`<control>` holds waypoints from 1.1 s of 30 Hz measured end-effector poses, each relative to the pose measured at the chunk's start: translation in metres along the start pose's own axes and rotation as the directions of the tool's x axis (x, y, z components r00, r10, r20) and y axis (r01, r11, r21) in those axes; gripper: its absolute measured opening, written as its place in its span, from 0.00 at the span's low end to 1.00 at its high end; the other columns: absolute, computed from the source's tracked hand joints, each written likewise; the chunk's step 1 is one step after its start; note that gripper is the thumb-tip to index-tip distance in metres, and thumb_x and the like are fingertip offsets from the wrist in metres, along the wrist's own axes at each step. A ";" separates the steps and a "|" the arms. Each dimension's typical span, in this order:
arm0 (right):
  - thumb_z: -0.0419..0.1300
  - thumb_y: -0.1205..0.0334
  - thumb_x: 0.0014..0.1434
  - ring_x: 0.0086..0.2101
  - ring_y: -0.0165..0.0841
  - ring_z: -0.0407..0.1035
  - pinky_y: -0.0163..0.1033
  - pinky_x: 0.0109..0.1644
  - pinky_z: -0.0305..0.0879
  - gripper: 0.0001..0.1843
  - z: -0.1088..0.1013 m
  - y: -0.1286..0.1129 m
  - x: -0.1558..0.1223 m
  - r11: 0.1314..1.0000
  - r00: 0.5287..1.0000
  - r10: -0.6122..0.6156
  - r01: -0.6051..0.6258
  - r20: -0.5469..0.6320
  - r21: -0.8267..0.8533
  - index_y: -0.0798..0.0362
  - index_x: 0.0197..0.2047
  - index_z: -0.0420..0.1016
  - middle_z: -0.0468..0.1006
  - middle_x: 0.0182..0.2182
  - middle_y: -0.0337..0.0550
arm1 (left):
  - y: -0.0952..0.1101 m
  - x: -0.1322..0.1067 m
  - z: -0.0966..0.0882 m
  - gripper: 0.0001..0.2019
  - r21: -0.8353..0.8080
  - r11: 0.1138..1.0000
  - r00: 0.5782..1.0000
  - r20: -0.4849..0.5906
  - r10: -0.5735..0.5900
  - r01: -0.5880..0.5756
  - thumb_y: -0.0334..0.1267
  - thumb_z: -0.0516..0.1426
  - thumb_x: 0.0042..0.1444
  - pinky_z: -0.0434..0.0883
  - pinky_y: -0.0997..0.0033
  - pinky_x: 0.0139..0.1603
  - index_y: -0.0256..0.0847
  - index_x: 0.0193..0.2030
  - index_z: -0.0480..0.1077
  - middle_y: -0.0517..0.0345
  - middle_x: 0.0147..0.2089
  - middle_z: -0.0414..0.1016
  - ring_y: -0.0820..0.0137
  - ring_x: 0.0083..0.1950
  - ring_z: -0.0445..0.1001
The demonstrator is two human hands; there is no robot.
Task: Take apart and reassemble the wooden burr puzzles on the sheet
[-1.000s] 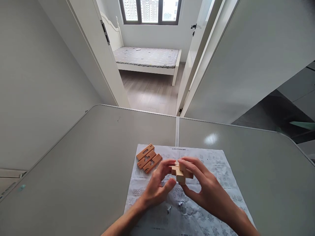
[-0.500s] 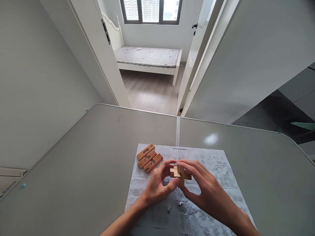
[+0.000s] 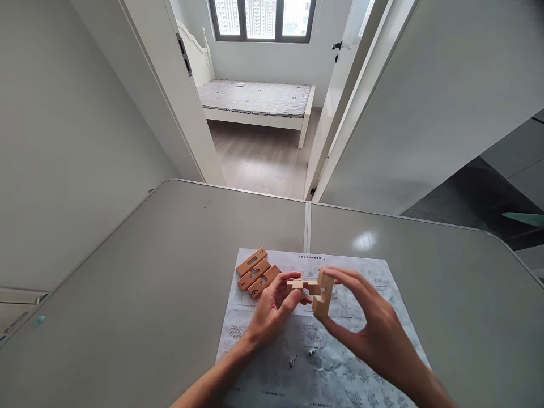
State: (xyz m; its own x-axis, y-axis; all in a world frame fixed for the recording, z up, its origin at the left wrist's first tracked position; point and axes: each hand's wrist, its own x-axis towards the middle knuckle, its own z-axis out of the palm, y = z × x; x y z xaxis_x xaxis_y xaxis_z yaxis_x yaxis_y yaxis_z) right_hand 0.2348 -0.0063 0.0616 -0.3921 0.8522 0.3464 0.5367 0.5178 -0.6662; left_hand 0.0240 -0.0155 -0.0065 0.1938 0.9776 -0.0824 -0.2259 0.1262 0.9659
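My left hand [image 3: 274, 309] is closed around a small cluster of interlocked light wooden puzzle pieces [image 3: 297, 287], thumb in front. To the right, my right hand [image 3: 369, 317] pinches a notched wooden puzzle piece [image 3: 323, 293] upright by its top and bottom ends. A narrow part of the cluster reaches toward that notched piece; whether the two touch, I cannot tell. Beyond my left hand lie three reddish-brown wooden pieces [image 3: 254, 272] side by side, with cut-outs and the numbers 2, 1 and a third digit on them.
A creased printed sheet [image 3: 361, 317] with small diagrams lies beneath my hands on the grey table [image 3: 170, 294]. A light strip [image 3: 307, 226] crosses the tabletop. Past the far edge, a doorway opens onto a room with a bed [image 3: 259, 99].
My right hand has moved right, drawing the notched piece away from the cluster. My left hand still holds the other pieces, slightly further left.
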 end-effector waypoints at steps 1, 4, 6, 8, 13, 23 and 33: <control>0.66 0.59 0.67 0.53 0.47 0.78 0.53 0.56 0.79 0.28 -0.001 0.005 0.000 0.998 0.998 0.052 -0.053 -0.030 -0.029 0.42 0.67 0.66 0.77 0.59 0.49 | 0.000 0.000 0.000 0.29 -0.001 1.000 1.000 -0.011 -0.006 0.006 0.60 0.60 0.66 0.76 0.56 0.54 0.38 0.60 0.70 0.49 0.42 0.84 0.58 0.46 0.83; 0.67 0.51 0.65 0.47 0.46 0.79 0.52 0.48 0.81 0.27 -0.007 0.021 0.002 0.973 0.971 0.207 -0.217 -0.120 -0.080 0.42 0.65 0.68 0.78 0.57 0.48 | -0.003 0.000 -0.002 0.29 -0.029 0.999 0.999 -0.035 -0.032 0.031 0.62 0.56 0.68 0.74 0.56 0.53 0.36 0.58 0.71 0.50 0.37 0.83 0.58 0.42 0.81; 0.67 0.50 0.65 0.48 0.48 0.78 0.52 0.48 0.81 0.27 -0.008 0.033 0.002 0.957 0.959 0.265 -0.274 -0.098 -0.098 0.43 0.64 0.68 0.78 0.57 0.48 | -0.004 0.000 -0.003 0.29 -0.066 0.997 0.998 -0.038 -0.046 0.044 0.63 0.53 0.69 0.73 0.56 0.51 0.36 0.56 0.71 0.50 0.37 0.81 0.59 0.40 0.80; 0.65 0.52 0.65 0.53 0.49 0.76 0.56 0.55 0.78 0.25 -0.006 0.042 0.001 0.959 0.967 0.254 -0.254 -0.014 -0.122 0.43 0.63 0.68 0.76 0.59 0.49 | -0.005 0.000 -0.003 0.30 -0.092 0.994 0.998 -0.039 -0.057 0.054 0.64 0.51 0.69 0.73 0.57 0.50 0.36 0.55 0.72 0.50 0.38 0.80 0.59 0.39 0.79; 0.67 0.64 0.60 0.63 0.52 0.69 0.59 0.66 0.70 0.27 0.014 0.051 -0.008 0.968 0.959 0.229 -0.207 0.164 -0.145 0.43 0.61 0.67 0.69 0.65 0.51 | -0.003 0.000 -0.003 0.30 -0.126 0.991 0.998 -0.034 -0.056 0.051 0.64 0.51 0.69 0.72 0.60 0.48 0.36 0.54 0.72 0.52 0.39 0.78 0.62 0.38 0.77; 0.71 0.72 0.51 0.69 0.55 0.61 0.62 0.71 0.65 0.34 0.039 0.058 -0.018 0.964 0.952 0.190 -0.135 0.241 -0.227 0.45 0.59 0.68 0.67 0.67 0.53 | -0.007 -0.003 -0.006 0.28 -0.145 0.988 0.998 0.017 -0.056 0.058 0.62 0.49 0.71 0.70 0.62 0.48 0.37 0.56 0.71 0.53 0.38 0.76 0.63 0.38 0.74; 0.70 0.61 0.64 0.68 0.51 0.63 0.59 0.68 0.70 0.31 0.020 0.024 -0.007 0.998 0.972 0.049 -0.038 0.228 -0.053 0.41 0.66 0.64 0.68 0.67 0.51 | -0.004 -0.006 -0.005 0.28 -0.118 0.991 0.997 0.005 -0.071 0.071 0.61 0.46 0.71 0.68 0.65 0.43 0.38 0.56 0.70 0.53 0.40 0.73 0.64 0.38 0.70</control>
State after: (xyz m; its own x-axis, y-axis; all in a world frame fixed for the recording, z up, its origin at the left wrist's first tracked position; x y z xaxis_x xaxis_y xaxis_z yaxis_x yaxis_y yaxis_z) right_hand 0.2354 -0.0015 0.0300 -0.5257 0.8367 0.1536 0.5897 0.4886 -0.6430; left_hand 0.0193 -0.0214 -0.0111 0.2138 0.9653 -0.1499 -0.3221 0.2145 0.9221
